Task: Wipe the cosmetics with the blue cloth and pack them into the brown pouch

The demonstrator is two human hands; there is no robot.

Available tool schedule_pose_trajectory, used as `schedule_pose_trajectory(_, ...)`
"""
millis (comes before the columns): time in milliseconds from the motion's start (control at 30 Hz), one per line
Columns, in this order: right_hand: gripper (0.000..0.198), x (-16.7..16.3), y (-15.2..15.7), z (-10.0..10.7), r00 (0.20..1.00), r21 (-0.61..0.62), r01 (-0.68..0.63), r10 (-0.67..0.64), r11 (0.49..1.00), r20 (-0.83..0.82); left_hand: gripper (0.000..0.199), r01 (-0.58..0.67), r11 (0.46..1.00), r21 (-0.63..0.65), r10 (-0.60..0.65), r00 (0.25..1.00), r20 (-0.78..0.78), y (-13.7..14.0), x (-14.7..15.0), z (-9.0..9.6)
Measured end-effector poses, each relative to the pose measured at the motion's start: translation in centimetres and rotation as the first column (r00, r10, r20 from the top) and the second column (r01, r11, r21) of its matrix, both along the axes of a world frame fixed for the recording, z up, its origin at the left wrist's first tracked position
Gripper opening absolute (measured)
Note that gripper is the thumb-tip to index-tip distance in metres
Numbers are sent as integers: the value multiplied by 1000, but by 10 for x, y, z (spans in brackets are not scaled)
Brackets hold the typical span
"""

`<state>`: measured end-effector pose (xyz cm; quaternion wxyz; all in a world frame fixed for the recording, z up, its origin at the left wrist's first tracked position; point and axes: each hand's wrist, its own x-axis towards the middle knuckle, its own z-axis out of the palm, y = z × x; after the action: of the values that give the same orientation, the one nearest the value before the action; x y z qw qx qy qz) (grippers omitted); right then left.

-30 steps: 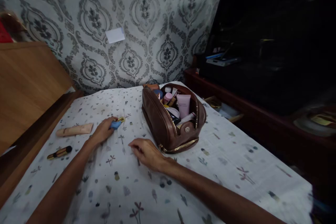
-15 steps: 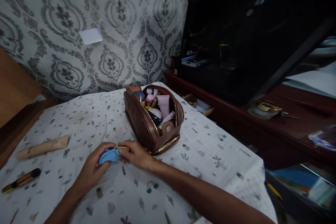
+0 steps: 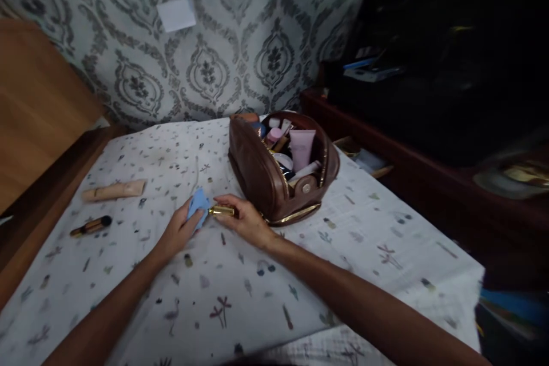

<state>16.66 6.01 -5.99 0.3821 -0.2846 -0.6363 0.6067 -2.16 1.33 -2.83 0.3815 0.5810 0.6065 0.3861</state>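
My left hand (image 3: 178,231) is closed on a folded light-blue cloth (image 3: 198,204). Between the fingers of my right hand (image 3: 251,224) is a shiny gold cosmetic tube (image 3: 222,211), its left end touching or very near the cloth. Just beyond my right hand stands a brown makeup bag (image 3: 257,174), unzipped and wide. Inside it a pink squeeze tube (image 3: 302,147), a pink-capped container (image 3: 274,135) and several other cosmetics show. Off to the left lie a beige tube (image 3: 114,190) and a short makeup brush (image 3: 91,226) with a dark tip.
A white cloth with small printed motifs (image 3: 253,297) covers the table. Patterned wallpaper (image 3: 206,68) with a white paper (image 3: 176,14) rises behind. On the right are a dark red cabinet (image 3: 429,211) and a big black screen; a wooden panel (image 3: 43,103) stands at left.
The view has shifted, so everything sits differently in it. My right hand's gold tube now shows more of its length, and the blue cloth is bunched upright in my left fingers.
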Motion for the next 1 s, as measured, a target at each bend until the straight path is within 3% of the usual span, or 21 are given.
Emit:
schedule_pose_trajectory(133, 42, 3, -5, 5, 996, 147, 47, -59, 988, 74, 47, -39, 992, -123, 62, 981, 186, 1, 2, 3)
schedule_pose_trajectory(267, 48, 3, -8, 5, 988, 211, 78, -104, 974, 113, 50, -62, 989, -135, 95, 963, 252, 4, 0, -4)
schedule_pose_trajectory(600, 20, 6, -7, 9, 981, 175, 108, -133, 979, 139, 49, -96, 988, -118, 134, 918, 372, 7, -7, -15)
schedule_pose_trajectory(733, 28, 7, -9, 14, 970, 110, 49, -73, 993, 233, 49, -66, 994, -83, 94, 912, 399, 5, -4, -11)
schedule_pose_trajectory(933, 40, 10, -12, 27, 926, 126, -9, -39, 992, 376, 54, -91, 993, -74, 113, 905, 409, 3, -1, -7)
schedule_pose_trajectory(1000, 44, 11, -12, 29, 931, 61, -23, 0, 998, 365, 56, -92, 993, -74, 114, 903, 414, 2, 0, -6)
